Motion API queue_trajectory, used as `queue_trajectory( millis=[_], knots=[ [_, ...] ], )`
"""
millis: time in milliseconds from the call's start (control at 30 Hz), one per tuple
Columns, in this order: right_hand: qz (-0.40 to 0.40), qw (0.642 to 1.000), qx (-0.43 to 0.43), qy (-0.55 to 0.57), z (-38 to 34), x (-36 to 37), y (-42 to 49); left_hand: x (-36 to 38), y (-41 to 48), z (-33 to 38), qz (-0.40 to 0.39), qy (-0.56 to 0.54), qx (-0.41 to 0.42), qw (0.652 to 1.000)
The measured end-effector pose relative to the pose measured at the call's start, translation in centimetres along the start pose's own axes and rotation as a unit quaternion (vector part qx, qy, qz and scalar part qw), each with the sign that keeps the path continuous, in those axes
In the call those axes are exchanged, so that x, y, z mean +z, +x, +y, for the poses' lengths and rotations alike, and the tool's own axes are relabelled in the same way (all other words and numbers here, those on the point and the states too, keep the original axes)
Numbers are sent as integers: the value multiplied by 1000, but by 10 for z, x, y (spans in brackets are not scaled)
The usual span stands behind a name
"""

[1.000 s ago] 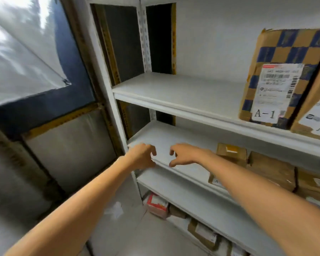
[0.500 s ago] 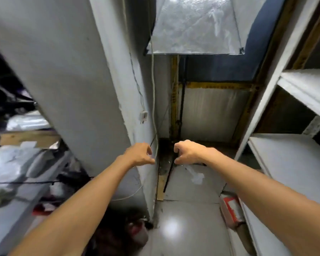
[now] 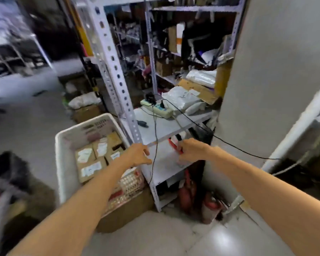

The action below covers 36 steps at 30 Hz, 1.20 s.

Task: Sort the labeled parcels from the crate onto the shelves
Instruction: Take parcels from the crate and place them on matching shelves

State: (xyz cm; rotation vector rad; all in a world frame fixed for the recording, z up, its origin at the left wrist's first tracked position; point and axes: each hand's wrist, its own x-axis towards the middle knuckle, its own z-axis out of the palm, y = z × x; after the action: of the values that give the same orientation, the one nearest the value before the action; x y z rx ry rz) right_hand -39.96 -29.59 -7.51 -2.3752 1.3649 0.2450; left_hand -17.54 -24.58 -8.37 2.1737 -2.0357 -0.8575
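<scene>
**View swings round to the parcel crate**

Since the earlier frames the view has turned from the white shelves and the wall to a cluttered storeroom, while both arms stay stretched forward with hands close together. The left hand (image 3: 138, 154) is empty, fingers loosely curled, above the right rim of the white plastic crate (image 3: 60, 154). The right hand (image 3: 189, 149) is also empty and half-curled, before the front edge of a grey metal rack (image 3: 118, 85). Cardboard parcels (image 3: 90, 163) with white labels lie flat inside the crate, filling its near half. A power strip (image 3: 158, 108) sits on the rack's shelf, and a black cable (image 3: 155, 137) hangs over the front edge between the hands.
</scene>
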Motion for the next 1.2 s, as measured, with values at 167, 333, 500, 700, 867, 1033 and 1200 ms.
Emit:
queue_trajectory(
  millis=[167,333,500,700,867,1033,1200],
  knots=[
    [-61,989,-127,-36,-132,10,59,-26,-65,-129,63,-50,-100,992],
    [-87,977,-169,-95,-237,40,109,-46,-119,-233,76,-85,-177,978],
    [-86,979,-160,-94,-276,66,148,-58,-129,-301,112,-129,-195,966],
    [-121,973,-144,-135,-284,85,191,-49,-98,-333,72,-151,-194,967],
    [-132,974,-129,-130,-280,94,237,-42,-58,-356,64,-167,-183,967],
    [-165,968,-124,-142,-263,119,300,-36,5,-387,46,-179,-205,961],
    [-200,961,-121,-150,-239,150,367,-14,77,-403,3,-208,-223,952]
  ],
)
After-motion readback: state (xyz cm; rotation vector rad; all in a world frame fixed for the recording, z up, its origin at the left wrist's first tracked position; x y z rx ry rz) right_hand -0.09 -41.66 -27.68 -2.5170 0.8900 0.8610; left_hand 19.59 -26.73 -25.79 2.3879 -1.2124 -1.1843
